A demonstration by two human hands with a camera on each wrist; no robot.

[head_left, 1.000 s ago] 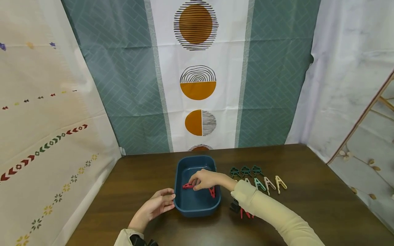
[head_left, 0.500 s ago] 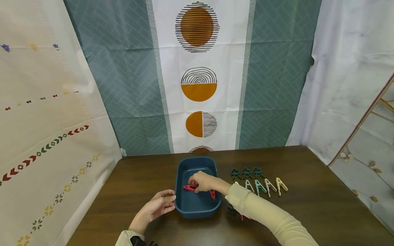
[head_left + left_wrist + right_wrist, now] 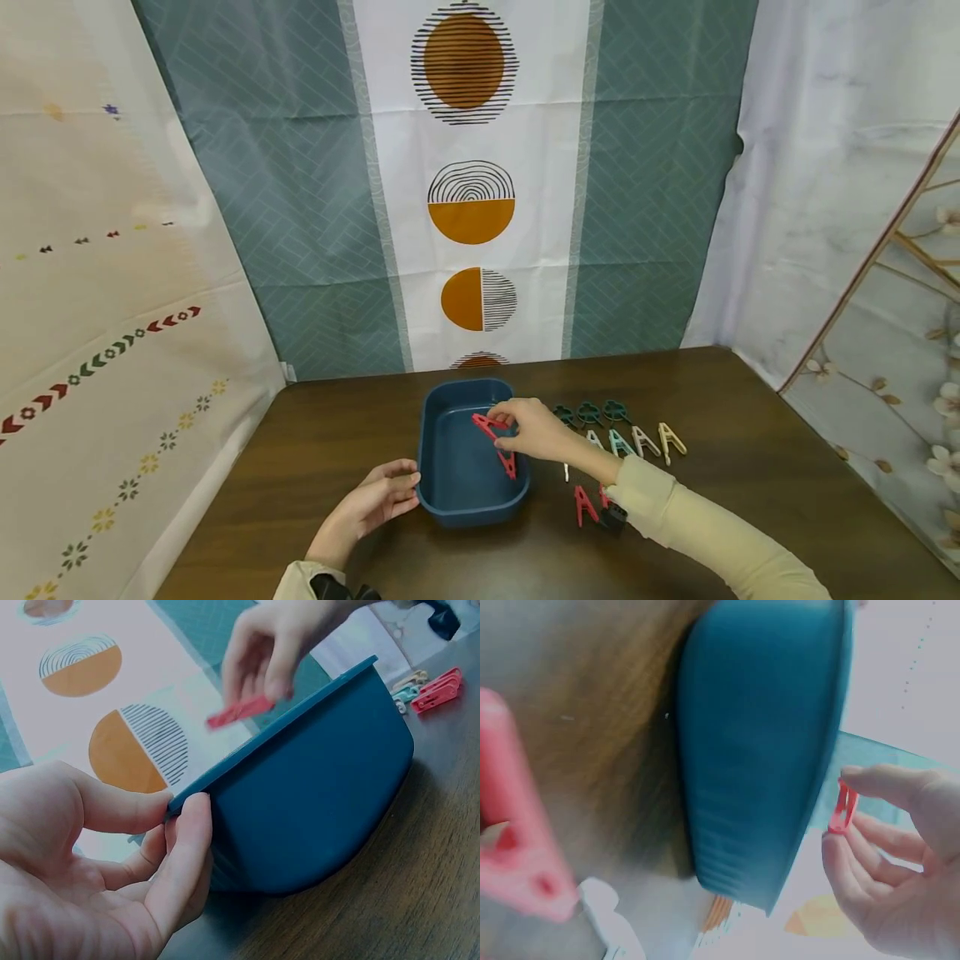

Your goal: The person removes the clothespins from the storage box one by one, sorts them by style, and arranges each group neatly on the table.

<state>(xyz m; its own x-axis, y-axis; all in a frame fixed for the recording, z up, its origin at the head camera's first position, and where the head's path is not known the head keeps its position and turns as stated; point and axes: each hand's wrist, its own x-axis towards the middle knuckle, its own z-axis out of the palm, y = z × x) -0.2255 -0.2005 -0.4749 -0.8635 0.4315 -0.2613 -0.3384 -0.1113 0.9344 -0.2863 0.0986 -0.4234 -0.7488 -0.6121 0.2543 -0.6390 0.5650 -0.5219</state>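
A deep blue plastic bin (image 3: pixel 471 517) stands on the table in front of me. My left hand (image 3: pixel 375 504) pinches its left rim between thumb and fingers, as the left wrist view shows closely. Over the bin's right side, my right hand (image 3: pixel 534 432) holds a red clothespin (image 3: pixel 487 425) by the fingertips. The right wrist view has this clothespin (image 3: pixel 844 808) between thumb and fingers, above rim height. A second red clothespin (image 3: pixel 507 465) lies inside the bin along its right wall, just below the hand.
Right of the bin, red clothespins (image 3: pixel 585 505) lie near my right sleeve. Farther back is a row of clothespins: a yellow one (image 3: pixel 671 442), a pale pink one (image 3: pixel 645 442), a mint one (image 3: pixel 621 444) and white ones. Dark green clips (image 3: pixel 615 411) lie behind them.
My right hand has lifted the red clothespin from the bin's floor and carried it right, toward the right wall. The left hand has stayed on the rim. The head view has shifted slightly.
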